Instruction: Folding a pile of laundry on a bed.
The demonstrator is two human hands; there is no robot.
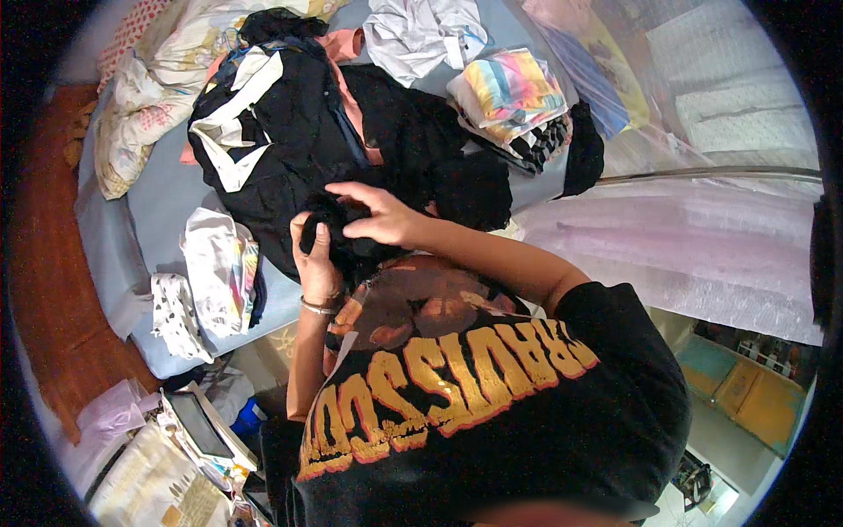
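In front of my chest, my left hand (316,256) is closed around a bunched piece of black cloth (323,218), its thumb pointing up along the near side. I cannot make out what kind of garment it is. My right hand (379,213) sits at the right side of this bunch, index finger stretched out and thumb apart from it; its other fingers are partly hidden. Beneath both hands spreads a heap of black clothes (299,149), with a white strip of cloth (233,132) and a salmon-coloured garment (347,97) among them.
A folded multicoloured stack (509,92) lies right of the heap, white clothing (421,35) beyond it. Folded white garments (215,268) and a spotted piece (178,312) rest near the left edge of the blue bed (158,237). A patterned blanket (154,105) is far left; sheer curtains (676,237) hang right.
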